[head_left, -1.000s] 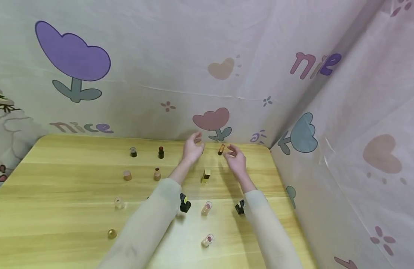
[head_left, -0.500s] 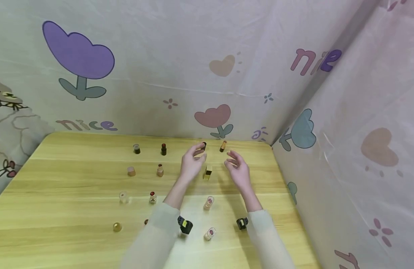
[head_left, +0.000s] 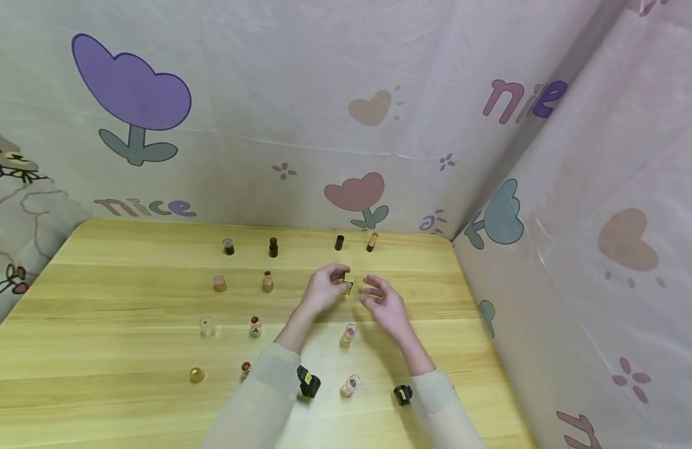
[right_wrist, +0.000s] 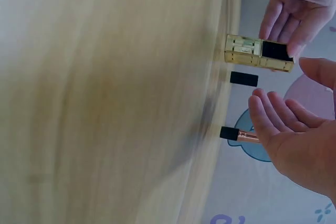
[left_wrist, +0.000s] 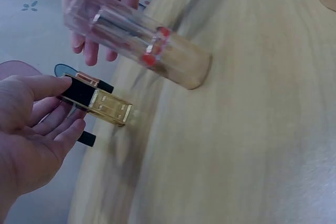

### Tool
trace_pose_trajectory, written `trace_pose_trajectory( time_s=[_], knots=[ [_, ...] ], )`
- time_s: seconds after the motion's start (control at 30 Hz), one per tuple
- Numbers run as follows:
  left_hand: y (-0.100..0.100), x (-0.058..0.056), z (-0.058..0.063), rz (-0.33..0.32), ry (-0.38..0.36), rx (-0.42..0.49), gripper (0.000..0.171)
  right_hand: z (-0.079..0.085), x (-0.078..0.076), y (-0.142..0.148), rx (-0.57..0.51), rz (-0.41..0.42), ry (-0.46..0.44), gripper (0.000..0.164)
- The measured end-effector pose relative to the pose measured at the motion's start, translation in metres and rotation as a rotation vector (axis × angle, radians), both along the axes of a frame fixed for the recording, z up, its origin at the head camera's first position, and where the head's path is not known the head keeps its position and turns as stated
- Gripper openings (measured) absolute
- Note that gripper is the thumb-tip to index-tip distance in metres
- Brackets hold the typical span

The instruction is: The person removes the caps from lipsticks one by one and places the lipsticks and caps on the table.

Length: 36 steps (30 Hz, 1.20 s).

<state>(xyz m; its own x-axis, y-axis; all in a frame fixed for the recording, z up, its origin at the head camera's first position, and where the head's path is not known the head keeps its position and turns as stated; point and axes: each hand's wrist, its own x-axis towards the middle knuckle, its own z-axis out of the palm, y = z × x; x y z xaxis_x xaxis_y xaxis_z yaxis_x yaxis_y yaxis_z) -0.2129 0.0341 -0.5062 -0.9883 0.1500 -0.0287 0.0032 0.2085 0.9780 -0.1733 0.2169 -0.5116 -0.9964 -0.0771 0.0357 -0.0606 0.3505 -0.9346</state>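
Note:
A square gold lipstick with a black panel stands upright on the wooden table, right of centre in the head view. My left hand holds its upper end between thumb and fingers, the thumb at the top edge in the left wrist view. My right hand is just to the right of it, fingers loosely bent and apart, holding nothing. In the right wrist view a gap shows between the right fingertips and the gold lipstick. Nearer me stands a clear-capped pink lipstick.
Behind the hands are a black cap and an orange lipstick. Another clear-capped lipstick stands nearer me. To the left are several uncapped lipsticks, one red, and loose caps, one gold. A patterned curtain lines the back.
Both hands have drawn back from the far edge, uncovering the black cap there. The left hand has come to the gold lipstick and taken hold of its top; the right hand has moved in beside it.

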Motion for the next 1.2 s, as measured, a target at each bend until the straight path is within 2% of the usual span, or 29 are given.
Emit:
trace_pose_trajectory(
  time_s=[0.13,0.33,0.53,0.77,0.97,1.2],
  knots=[
    [0.002,0.0,-0.007,-0.003,0.026,-0.008,0.037,-0.001,0.002,-0.001,-0.002,0.016,-0.01,0.06],
    [0.001,0.0,-0.012,0.045,0.038,0.042,0.033,0.0,0.003,-0.002,0.007,0.014,-0.016,0.059],
    [-0.002,0.003,-0.01,0.083,0.022,0.086,0.034,0.003,0.001,-0.003,0.024,0.012,-0.007,0.058],
    [-0.005,0.009,-0.002,0.094,0.023,0.156,0.035,0.006,-0.003,-0.007,0.027,0.029,0.001,0.057],
    [-0.007,0.013,0.003,0.084,0.027,0.191,0.034,0.007,-0.002,-0.011,0.041,0.059,-0.008,0.055],
    [-0.007,0.016,0.001,0.072,0.02,0.224,0.032,0.007,-0.002,-0.014,0.096,0.075,-0.014,0.046]
  ],
)
